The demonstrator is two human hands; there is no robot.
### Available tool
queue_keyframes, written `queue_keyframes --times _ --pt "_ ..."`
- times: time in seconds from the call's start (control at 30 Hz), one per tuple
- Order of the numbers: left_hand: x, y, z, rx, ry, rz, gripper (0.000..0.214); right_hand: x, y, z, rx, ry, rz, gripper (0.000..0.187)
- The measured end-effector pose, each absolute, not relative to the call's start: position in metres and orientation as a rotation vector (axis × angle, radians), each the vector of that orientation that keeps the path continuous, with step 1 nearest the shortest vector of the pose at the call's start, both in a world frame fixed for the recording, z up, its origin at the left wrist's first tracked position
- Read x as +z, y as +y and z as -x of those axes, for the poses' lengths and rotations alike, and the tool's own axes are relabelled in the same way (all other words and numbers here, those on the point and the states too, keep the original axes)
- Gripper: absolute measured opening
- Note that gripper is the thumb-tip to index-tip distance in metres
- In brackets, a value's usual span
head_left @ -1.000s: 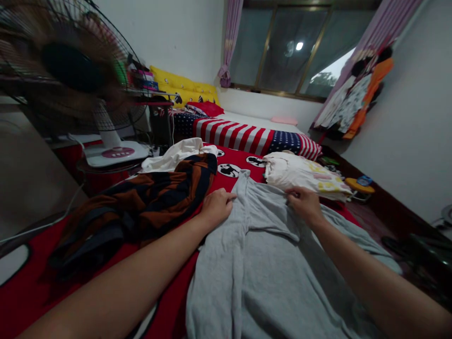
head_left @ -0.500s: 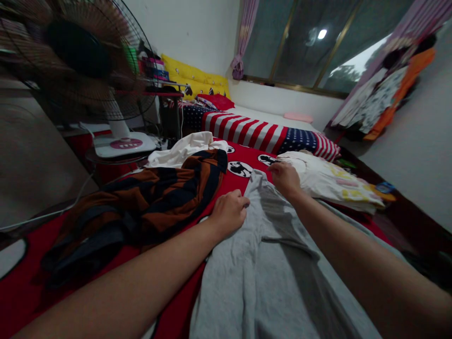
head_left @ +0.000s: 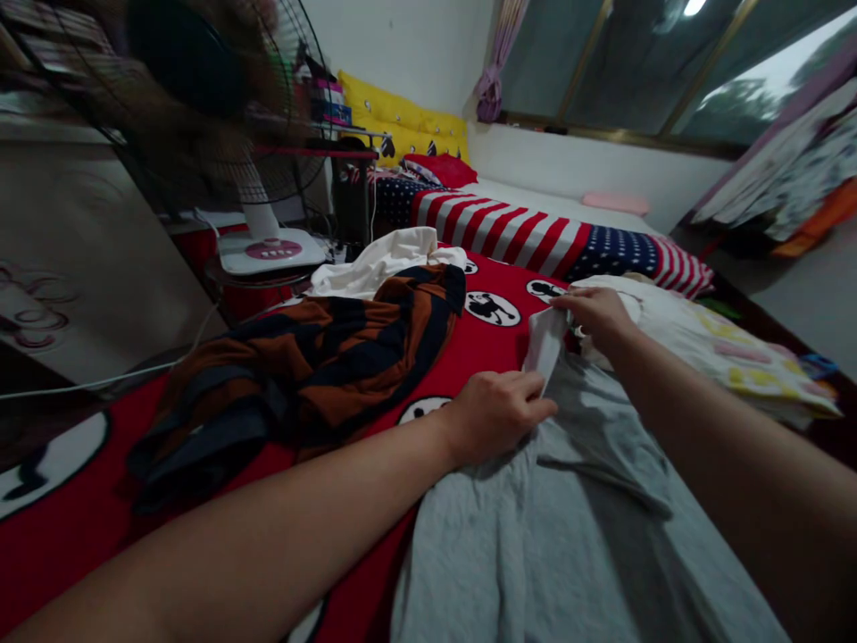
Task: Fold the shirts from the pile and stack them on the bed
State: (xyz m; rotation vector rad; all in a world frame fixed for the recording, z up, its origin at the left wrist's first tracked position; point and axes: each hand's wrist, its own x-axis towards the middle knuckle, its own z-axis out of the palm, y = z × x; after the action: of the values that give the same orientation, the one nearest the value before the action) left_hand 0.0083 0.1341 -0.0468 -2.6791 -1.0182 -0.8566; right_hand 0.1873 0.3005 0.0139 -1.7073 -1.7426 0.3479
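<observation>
A light grey garment (head_left: pixel 589 536), whose exact kind I cannot tell, lies spread toward me over a red cover (head_left: pixel 428 368). My right hand (head_left: pixel 598 314) pinches its narrow far end and holds that part slightly raised. Nearer to me, my left hand (head_left: pixel 499 413) is closed on the garment's left edge, with the fingertips partly hidden in the fabric. Left of my hands is a crumpled brown-and-navy striped garment (head_left: pixel 335 357). Behind that is a bunched white cloth (head_left: pixel 375 263).
To the right of my right hand lies a stack of white printed clothing (head_left: pixel 723 344). A fan (head_left: pixel 268 214) stands at left on a round stool. At the back is a bed with a stars-and-stripes cover (head_left: pixel 509 232); clothes (head_left: pixel 790 187) hang at the right.
My right hand has taken the narrow far end of the grey garment and lifted it. My left hand has closed on the fabric's left edge. The view has shifted left.
</observation>
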Motion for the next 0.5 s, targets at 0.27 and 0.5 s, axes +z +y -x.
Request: queue_keyframes --times 0.27,0.5 --pt "-0.049 0.149 0.005 -1.672 -1.747 2.339 0.022 0.002 0.297 -0.154 1.084 -1.178 1.438 0.013" --pt "-0.046 0.145 0.008 -1.093 -2.126 2.336 0.021 -0.036 0.289 -0.146 1.165 -1.262 1.297 0.020"
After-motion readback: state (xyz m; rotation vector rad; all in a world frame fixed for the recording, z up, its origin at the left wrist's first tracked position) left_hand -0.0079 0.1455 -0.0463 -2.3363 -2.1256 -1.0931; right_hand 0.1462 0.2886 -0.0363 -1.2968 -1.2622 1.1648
